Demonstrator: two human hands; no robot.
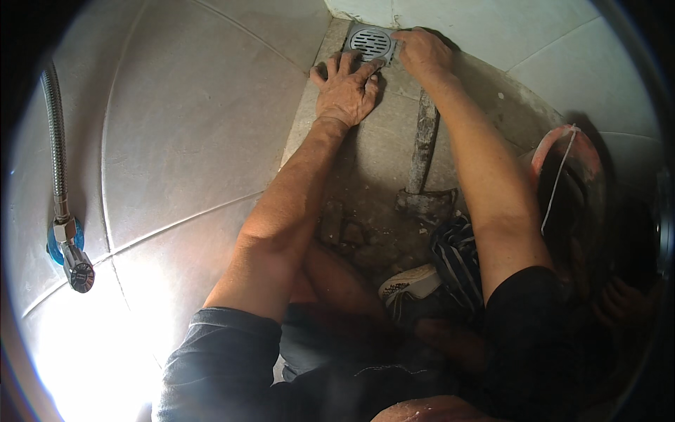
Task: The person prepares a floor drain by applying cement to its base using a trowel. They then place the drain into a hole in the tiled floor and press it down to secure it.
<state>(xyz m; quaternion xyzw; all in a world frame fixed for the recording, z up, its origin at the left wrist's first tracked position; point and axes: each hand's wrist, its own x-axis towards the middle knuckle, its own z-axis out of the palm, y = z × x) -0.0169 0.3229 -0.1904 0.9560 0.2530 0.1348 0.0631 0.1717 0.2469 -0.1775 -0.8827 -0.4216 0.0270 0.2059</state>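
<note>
A square metal floor drain (370, 43) with a round slotted grate sits in the far corner of the floor, against the tiled walls. My left hand (346, 90) lies at its near edge with fingers spread, some fingertips touching the frame. At the drain's right edge, my right hand (424, 55) touches the frame with its index finger stretched out. The other right fingers are bent and partly hidden. Between my forearms lies a hammer (424, 148) with a worn handle and a dusty metal head, the handle pointing toward the drain.
A braided hose (55, 133) hangs from a valve (76, 267) on the left wall. To the right stands a dark container with a reddish rim (552, 144) and a thin handle. Near my legs are a light shoe (416, 283), striped dark cloth (455, 246) and small rubble (354, 232).
</note>
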